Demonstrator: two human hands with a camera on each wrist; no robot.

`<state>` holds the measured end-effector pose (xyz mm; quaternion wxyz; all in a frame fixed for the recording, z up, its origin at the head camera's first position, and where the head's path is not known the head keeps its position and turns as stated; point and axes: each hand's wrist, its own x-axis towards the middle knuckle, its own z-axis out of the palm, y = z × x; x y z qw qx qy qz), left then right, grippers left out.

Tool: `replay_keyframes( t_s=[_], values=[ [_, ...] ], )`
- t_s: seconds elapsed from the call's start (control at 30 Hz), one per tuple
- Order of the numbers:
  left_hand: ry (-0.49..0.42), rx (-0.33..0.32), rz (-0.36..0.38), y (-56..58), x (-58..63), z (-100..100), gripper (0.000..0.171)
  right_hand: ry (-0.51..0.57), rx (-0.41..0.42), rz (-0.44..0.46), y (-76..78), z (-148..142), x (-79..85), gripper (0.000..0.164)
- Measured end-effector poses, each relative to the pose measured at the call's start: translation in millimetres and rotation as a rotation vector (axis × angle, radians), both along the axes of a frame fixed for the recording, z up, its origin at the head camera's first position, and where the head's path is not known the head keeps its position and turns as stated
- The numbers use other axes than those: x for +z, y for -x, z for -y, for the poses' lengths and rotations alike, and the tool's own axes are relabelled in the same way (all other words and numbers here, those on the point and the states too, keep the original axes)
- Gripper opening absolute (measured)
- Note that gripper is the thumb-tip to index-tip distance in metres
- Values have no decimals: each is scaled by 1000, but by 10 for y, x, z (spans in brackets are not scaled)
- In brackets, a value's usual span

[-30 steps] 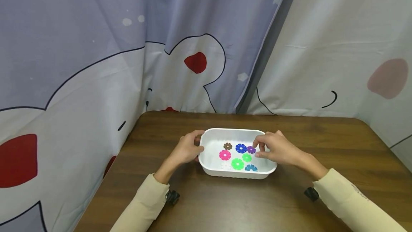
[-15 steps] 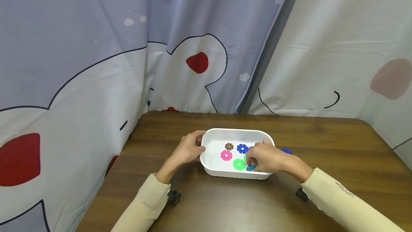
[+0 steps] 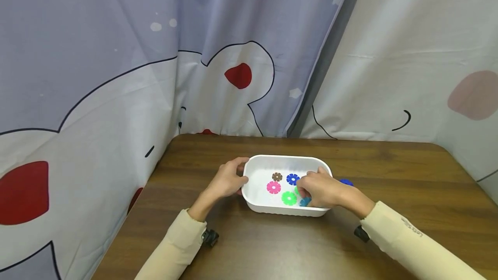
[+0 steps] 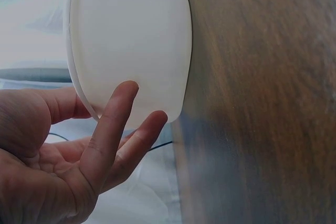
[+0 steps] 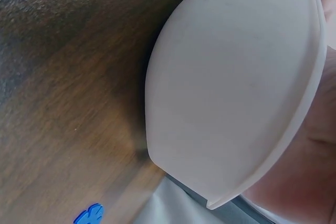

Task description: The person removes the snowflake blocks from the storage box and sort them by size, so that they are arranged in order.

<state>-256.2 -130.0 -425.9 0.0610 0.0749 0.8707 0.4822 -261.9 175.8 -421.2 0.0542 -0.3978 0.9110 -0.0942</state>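
Observation:
My left hand [image 3: 227, 179] holds the left end of a white plastic tub [image 3: 249, 202], thumb at the rim; in the left wrist view its fingers [image 4: 113, 124] lie against the outer wall. My right hand [image 3: 320, 190] reaches over the tub's right end, fingers bent down inside. Its fingertips are right by a teal notched flower disc [image 3: 305, 202] and a small green disc [image 3: 296, 190], partly hidden by the hand; I cannot tell whether it pinches one. Also in the tub are brown [image 3: 277, 177], pink [image 3: 273, 187], dark blue [image 3: 292, 179] and larger green [image 3: 289, 198] discs.
A blue flower disc [image 3: 346, 182] lies on the wooden table [image 3: 408, 185] just right of the tub, visible too at the bottom of the right wrist view. A patterned curtain [image 3: 218, 94] hangs behind the table's far edge.
My right hand has moved left and toward me, deeper over the tub, covering the purple disc. The blue disc on the table has come into view behind it. My left hand keeps its hold.

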Motion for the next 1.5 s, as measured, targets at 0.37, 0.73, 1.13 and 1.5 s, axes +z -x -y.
replay_keyframes(
  t_s=[0.37,0.73,1.13,1.5],
  values=[
    [2,-5,-7,-2,-6,-14,59,131,-26,75,29,-125,133,40],
    [12,0,-16,-4,-10,-19,60,342,-80,255,89,-421,240,22],
    [16,4,-15,6,8,-9,60,533,-206,327,110,-901,317,14],
    [7,-3,-8,23,2,0,61,516,-343,273,93,-1321,248,13]
  ],
)
